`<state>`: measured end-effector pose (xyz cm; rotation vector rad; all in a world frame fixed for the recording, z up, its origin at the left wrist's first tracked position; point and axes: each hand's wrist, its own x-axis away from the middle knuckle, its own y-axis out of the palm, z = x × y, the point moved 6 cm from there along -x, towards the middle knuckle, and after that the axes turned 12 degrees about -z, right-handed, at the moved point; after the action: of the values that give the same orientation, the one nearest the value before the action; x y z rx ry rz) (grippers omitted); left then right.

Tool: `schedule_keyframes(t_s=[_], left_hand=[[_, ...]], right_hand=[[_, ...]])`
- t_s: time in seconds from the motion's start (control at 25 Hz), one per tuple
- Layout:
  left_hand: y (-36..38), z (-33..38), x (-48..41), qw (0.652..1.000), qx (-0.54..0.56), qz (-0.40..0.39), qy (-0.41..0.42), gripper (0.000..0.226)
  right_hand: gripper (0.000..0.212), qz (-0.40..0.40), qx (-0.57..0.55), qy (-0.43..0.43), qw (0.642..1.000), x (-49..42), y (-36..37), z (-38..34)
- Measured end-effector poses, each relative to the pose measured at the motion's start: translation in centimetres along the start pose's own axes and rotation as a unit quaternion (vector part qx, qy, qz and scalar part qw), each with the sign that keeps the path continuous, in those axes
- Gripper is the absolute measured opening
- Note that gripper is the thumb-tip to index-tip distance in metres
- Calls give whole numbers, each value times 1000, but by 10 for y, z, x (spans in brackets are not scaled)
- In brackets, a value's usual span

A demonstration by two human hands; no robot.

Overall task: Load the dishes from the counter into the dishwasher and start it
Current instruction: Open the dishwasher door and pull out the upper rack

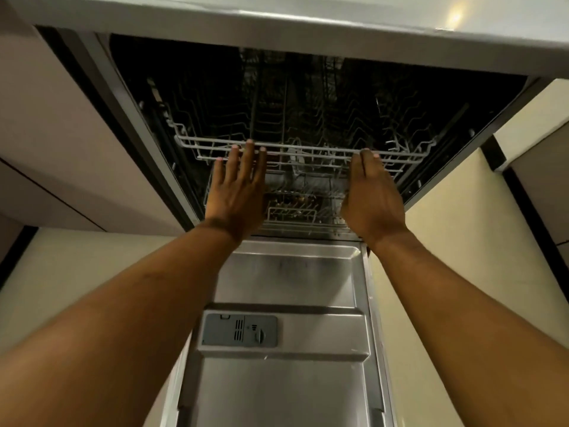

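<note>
The dishwasher stands open under the counter, its steel door (286, 272) folded down towards me. The grey wire upper rack (308, 151) sits inside the dark tub. My left hand (238, 192) has straight, spread fingers, and their tips touch the rack's front rail. My right hand (371, 195) is flat with its fingers together, the tips against the same rail further right. Below the hands, the lower rack (295, 211) shows a cutlery basket. No dishes are visible.
A grey detergent dispenser (240, 331) sits in the door's inner panel. The countertop edge (308, 29) runs across the top. Beige cabinet fronts (61, 134) flank the opening on both sides, with pale floor beside the door.
</note>
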<state>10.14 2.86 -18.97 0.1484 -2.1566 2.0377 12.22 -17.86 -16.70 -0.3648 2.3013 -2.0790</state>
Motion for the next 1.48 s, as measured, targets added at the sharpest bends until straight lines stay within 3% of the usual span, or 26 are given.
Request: schedule_keyframes(t_s=[0.28,0.52,0.72,0.92,1.08,1.2,1.48], left_hand=[[-13,1,-35,1000,3,-26,-14,95],[-19,6,-31,999,30,-15,-15,91],[-21,7,-2,999,39,24,-4,62],[-17,13,41,999,41,21,-13,47],[-12,16,79,1000,16,6,-6,47],[-12,17,107,1000,-1,-4,-7,45],[-15,26,167,1000,-16,-25,-1,36]], right_hand=[[75,-13,21,-14,1000,-32,-3,-4],[51,-20,31,7,999,-28,-15,-8],[42,-10,35,21,999,-1,-11,-9],[61,-62,30,42,997,40,0,-9],[56,-1,46,35,998,84,3,-15],[58,-51,43,41,997,119,17,-21],[64,-71,37,28,996,188,17,-22]])
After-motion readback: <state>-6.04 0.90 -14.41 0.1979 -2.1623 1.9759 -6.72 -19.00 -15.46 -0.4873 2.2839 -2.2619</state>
